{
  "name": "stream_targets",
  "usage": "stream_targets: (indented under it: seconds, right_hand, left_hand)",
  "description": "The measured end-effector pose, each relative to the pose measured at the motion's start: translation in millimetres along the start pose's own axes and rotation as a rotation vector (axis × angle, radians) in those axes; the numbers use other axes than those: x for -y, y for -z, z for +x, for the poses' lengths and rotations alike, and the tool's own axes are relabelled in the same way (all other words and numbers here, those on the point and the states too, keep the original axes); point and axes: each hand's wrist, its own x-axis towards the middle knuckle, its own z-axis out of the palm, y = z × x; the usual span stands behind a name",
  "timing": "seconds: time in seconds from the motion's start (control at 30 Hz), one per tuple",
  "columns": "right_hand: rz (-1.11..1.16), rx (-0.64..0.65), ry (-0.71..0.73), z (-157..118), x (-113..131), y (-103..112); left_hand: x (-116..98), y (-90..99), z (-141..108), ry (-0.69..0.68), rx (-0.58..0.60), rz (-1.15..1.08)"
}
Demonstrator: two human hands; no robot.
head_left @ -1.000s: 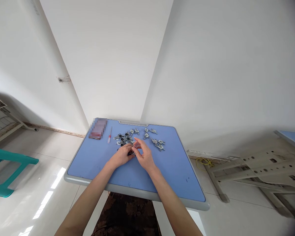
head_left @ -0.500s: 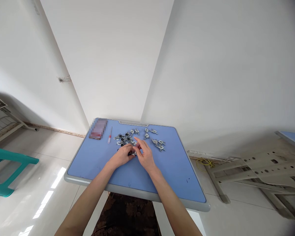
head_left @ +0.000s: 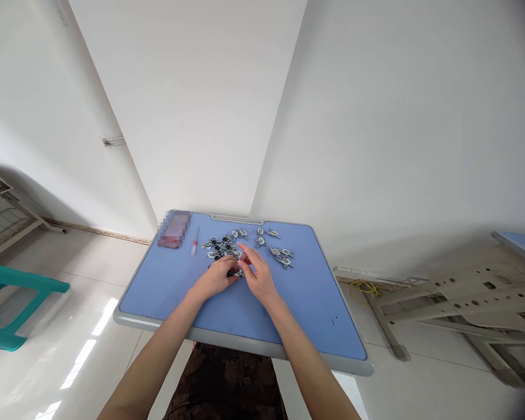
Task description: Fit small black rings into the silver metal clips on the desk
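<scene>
My left hand [head_left: 219,276] is closed in a pinch on a small silver metal fitting [head_left: 240,272] with a dark part, mostly covered by the fingers. From the right, my right hand [head_left: 259,274] grips the reddish see-through handle of what looks like a screwdriver [head_left: 244,258]; its tip is hidden between the hands. Just beyond the left fingers is a heap of metal fittings with black round parts [head_left: 221,247]. Several silver fittings without visible black parts [head_left: 282,256] lie right of my right hand, with others farther back [head_left: 261,241].
A second screwdriver [head_left: 195,242] with a red and clear handle lies at the left on the blue table [head_left: 157,291]. Behind it is a blurred flat packet [head_left: 174,229]. A green stool [head_left: 21,291] stands to the left, another desk frame [head_left: 455,309] to the right.
Both hands stay in nearly the same place. The reddish handle has turned slightly in my right fingers, and more of it shows.
</scene>
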Motion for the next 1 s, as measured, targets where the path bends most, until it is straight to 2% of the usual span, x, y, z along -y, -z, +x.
stream_targets:
  seconds: [0.13, 0.33, 0.67, 0.77, 0.9, 1.0]
  right_hand:
    - [0.039, 0.011, -0.024, -1.6, -2.0, -1.7]
    - [-0.038, 0.014, 0.013, -1.8, -0.2, -1.1]
    - [0.100, 0.009, -0.073, -1.9, -2.0, -3.2]
    - [0.227, 0.016, -0.121, -1.6, -1.7, -4.6]
    - [0.398, -0.061, -0.182, -0.9, -0.7, -3.6]
    - [0.383, -0.170, -0.242, -0.2, -1.9, 1.6]
  left_hand:
    - [0.3, 0.1, 0.1, 0.004, 0.001, -0.001]
    - [-0.6, -0.6, -0.1, 0.000, -0.012, -0.022]
    - [-1.8, 0.4, -0.6, 0.009, 0.004, 0.004]
    - [-1.5, 0.2, -0.1, 0.017, 0.010, 0.018]
    - [0.4, -0.3, 0.0, 0.020, 0.012, 0.024]
    - [1.4, -0.5, -0.4, 0.001, 0.008, 0.018]
